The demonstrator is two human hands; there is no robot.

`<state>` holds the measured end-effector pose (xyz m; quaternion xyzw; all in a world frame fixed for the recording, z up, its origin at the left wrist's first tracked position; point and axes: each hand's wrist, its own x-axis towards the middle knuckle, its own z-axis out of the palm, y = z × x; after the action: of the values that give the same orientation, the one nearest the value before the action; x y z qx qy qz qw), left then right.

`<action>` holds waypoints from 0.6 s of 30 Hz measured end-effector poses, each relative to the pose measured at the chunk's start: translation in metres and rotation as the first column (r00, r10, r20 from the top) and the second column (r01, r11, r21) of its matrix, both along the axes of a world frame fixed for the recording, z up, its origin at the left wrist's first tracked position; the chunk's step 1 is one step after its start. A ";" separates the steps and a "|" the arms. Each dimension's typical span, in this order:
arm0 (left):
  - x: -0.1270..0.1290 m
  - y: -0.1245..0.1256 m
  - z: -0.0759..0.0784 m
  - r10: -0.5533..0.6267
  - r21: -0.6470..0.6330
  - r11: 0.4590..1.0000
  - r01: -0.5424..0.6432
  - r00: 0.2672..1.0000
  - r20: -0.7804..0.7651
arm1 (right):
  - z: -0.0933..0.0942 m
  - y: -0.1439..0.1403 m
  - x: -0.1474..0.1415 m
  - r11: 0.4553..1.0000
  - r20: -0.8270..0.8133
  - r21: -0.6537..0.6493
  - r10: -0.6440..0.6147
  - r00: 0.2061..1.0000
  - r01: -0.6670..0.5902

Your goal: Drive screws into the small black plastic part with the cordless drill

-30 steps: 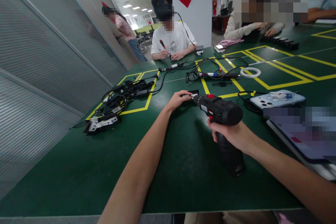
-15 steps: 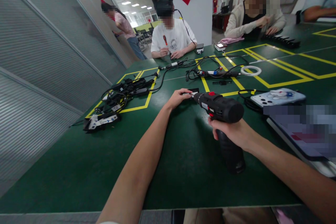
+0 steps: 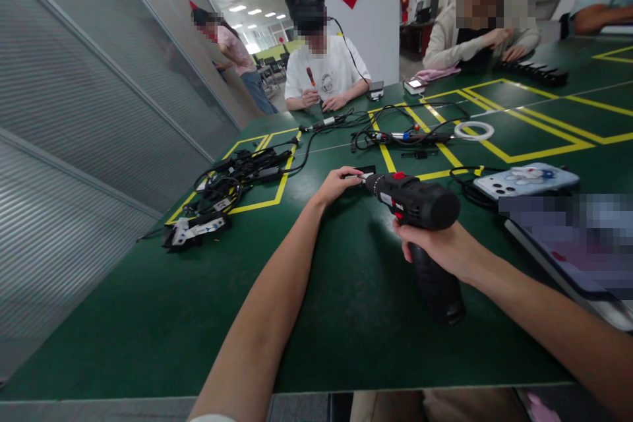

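My right hand [image 3: 438,247] is wrapped round the grip of a black cordless drill [image 3: 415,201] with red switches. The drill points forward and left, its chuck and silver bit reaching the fingertips of my left hand [image 3: 339,186]. Those fingers are bent and pressed on a small flat black part [image 3: 366,170] that lies on the green table [image 3: 341,316]. Most of this part is hidden behind my fingers and the drill's nose, and I cannot tell whether the bit sits in a screw.
Tangled black cables and devices [image 3: 242,175] lie at the left. Across the middle run more cables with a pen-like tool [image 3: 410,138] beside a white ring coil [image 3: 473,130]. At right lie a phone [image 3: 527,181] and a laptop [image 3: 564,250]. A co-worker opposite holds a screwdriver [image 3: 310,76].
My view has shifted very slightly. Both hands, the drill and the black part keep the same places relative to one another.
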<state>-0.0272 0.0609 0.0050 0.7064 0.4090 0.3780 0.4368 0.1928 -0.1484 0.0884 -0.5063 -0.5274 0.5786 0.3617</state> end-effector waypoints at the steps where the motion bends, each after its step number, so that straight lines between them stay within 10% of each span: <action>1: 0.000 0.000 0.000 -0.001 -0.002 1.000 0.001 1.000 0.000 | 0.000 0.000 0.000 1.000 -0.010 0.005 -0.002 1.000 0.002; 18: 0.000 0.003 -0.003 0.003 -0.012 1.000 -0.003 1.000 0.011 | 0.001 0.000 0.000 1.000 0.010 -0.009 -0.003 1.000 0.003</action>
<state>-0.0272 0.0635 0.0015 0.7011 0.4100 0.3799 0.4428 0.1932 -0.1485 0.0896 -0.5116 -0.5259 0.5777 0.3577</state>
